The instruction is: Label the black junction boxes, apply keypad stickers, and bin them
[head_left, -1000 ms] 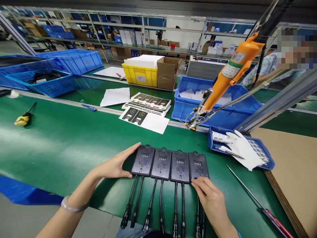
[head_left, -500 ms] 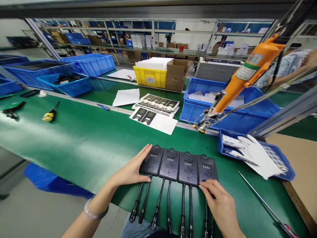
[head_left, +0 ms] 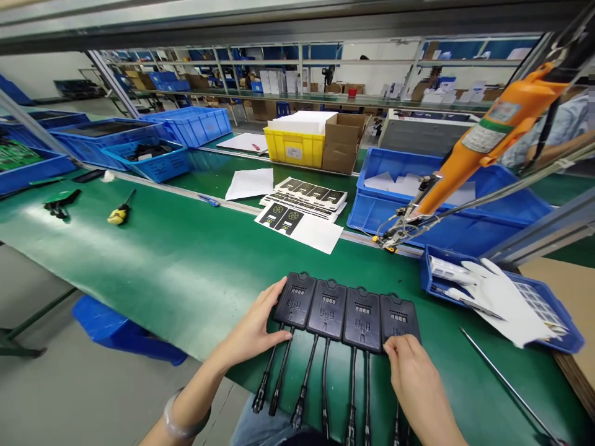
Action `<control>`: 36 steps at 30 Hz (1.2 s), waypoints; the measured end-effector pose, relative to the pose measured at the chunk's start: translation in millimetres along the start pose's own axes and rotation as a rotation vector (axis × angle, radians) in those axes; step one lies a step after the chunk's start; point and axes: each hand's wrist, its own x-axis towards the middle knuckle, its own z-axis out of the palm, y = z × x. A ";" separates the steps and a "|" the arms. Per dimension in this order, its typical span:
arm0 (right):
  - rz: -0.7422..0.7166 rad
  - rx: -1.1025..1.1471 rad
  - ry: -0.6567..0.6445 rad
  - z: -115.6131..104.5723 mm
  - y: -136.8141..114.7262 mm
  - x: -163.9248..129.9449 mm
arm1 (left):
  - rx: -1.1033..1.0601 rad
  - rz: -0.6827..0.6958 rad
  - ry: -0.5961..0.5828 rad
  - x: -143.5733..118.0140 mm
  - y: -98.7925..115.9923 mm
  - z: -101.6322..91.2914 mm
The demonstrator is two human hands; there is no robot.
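Several black controllers (head_left: 330, 309) with small digit displays lie side by side in a row on the green workbench, their black cables hanging toward me. My left hand (head_left: 255, 328) holds the leftmost controller (head_left: 295, 300), its fingers along the left side and its thumb by the lower edge near a cable. At the other end, the fingers of my right hand (head_left: 416, 371) are pinched at the lower left corner of the rightmost controller (head_left: 398, 317). This hand covers part of that controller and its cables.
Printed label sheets (head_left: 302, 198) lie behind the controllers. An orange electric screwdriver (head_left: 483, 136) hangs at the right, before a blue bin (head_left: 395, 210). A blue tray (head_left: 564, 328) holds a white glove (head_left: 504, 297); a long screwdriver (head_left: 506, 381) lies nearby.
The view has shifted, so the bench, controllers and hands appear slightly farther right. Both hands stay at the same controllers, and the row looks unchanged.
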 end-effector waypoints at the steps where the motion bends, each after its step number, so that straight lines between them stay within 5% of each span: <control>1: 0.000 0.006 -0.011 -0.5 -0.2 0.8 | 0.019 -0.003 -0.007 -0.3 2.3 0.6; 4: 0.078 0.154 -0.134 -6.8 7.7 1.1 | 0.065 -0.003 -0.007 0.4 6.8 1.5; 7: 0.357 0.351 -0.277 -20.1 32.4 -4.7 | 0.092 -0.026 0.003 0.5 6.9 0.4; 11: 0.603 0.198 -0.116 -42.3 72.9 -16.7 | 0.134 -0.044 -0.003 0.1 6.2 -3.4; 15: 0.279 -0.068 0.061 -52.1 76.4 -17.4 | 0.173 -0.018 -0.003 5.0 13.8 -2.0; 20: 0.109 0.323 -0.080 -31.0 35.3 -12.5 | 0.310 0.157 0.008 14.6 29.9 9.9; 25: -0.019 0.254 -0.035 -5.4 22.7 -19.6 | 0.374 0.220 0.027 14.3 39.4 11.9; 36: 0.093 0.463 -0.127 -12.5 32.1 -10.6 | 0.392 0.214 0.037 6.2 37.2 8.8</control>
